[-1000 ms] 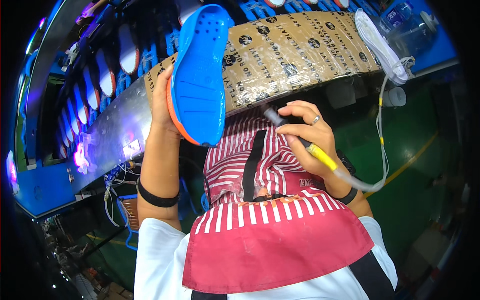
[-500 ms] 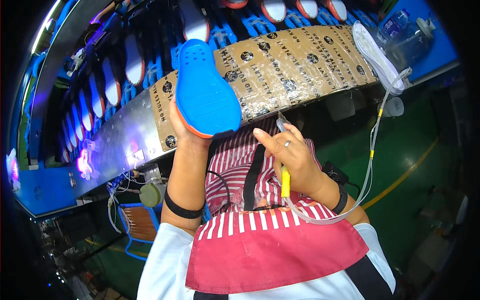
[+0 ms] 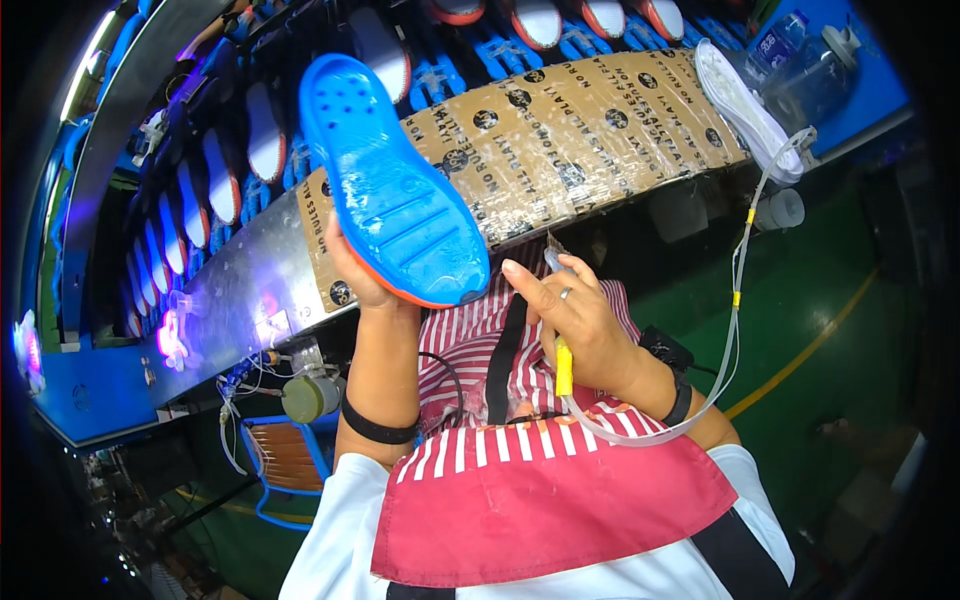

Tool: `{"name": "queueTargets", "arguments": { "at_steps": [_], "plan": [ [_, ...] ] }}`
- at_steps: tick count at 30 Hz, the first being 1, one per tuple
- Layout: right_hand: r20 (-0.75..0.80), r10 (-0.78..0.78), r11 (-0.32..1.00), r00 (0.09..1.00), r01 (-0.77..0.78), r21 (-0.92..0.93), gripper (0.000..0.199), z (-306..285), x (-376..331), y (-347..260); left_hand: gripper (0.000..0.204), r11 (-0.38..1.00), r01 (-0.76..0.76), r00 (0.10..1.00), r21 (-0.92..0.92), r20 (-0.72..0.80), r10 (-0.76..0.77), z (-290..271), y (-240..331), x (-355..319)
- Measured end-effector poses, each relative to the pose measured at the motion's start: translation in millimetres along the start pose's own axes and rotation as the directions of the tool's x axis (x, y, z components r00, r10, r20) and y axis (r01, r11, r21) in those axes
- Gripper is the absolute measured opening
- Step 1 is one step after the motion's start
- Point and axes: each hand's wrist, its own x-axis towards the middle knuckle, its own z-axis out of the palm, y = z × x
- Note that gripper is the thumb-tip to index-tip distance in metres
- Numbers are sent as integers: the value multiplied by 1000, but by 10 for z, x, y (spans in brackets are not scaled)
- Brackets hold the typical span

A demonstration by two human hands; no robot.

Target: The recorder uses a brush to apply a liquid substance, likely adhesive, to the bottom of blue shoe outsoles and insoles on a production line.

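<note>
A blue shoe sole (image 3: 400, 215) with an orange edge is held up in my left hand (image 3: 358, 268), whose fingers wrap round its lower left side. The sole slants with its holed end up to the left, and its inner face has a wet shine and several grooves. Right of the sole, my right hand (image 3: 598, 330) is closed on a thin brush (image 3: 553, 259) with its bristles pointing up, apart from the sole. Yellow tape (image 3: 564, 370) wraps the brush's lower end, where a clear tube (image 3: 738, 275) joins and loops off to the right.
Brown printed cardboard (image 3: 560, 140) covers the bench edge ahead. A white sole-shaped piece (image 3: 742, 115) lies at its right end, near a bottle (image 3: 780, 45) and a clear jug (image 3: 812, 78). Beyond run several soles (image 3: 266, 135) on blue holders. A stool (image 3: 287, 455) stands lower left.
The blue sole has tilted, its holed end swinging left and its other end shifting right and down toward the brush. My right hand has barely moved.
</note>
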Motion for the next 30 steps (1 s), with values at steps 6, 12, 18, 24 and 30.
{"name": "queueTargets", "arguments": {
  "at_steps": [6, 12, 18, 24, 30],
  "plan": [
    [4, -8, 1000, 1000, 8, 2, 70, 19, 4, 34, 56, 932, -280, 954, 231, -45, 297, 233, 203, -88],
    [20, -11, 1000, 1000, 12, -5, 71, 29, 10, 6, 57, 881, -387, 899, 273, -99, 426, 212, 203, -130],
    [29, -10, 1000, 1000, 10, 3, 71, 42, -4, 10, 58, 876, -401, 888, 269, -121, 443, 210, 182, -99],
    [49, -49, 999, 998, 50, -4, 74, 67, -5, 17, 58, 896, -390, 900, 215, -118, 420, 231, 149, -117],
    [48, -57, 998, 997, 58, -33, 69, 69, 8, 9, 58, 977, -214, 977, -16, 3, 214, 237, 35, -124]
  ]
}}
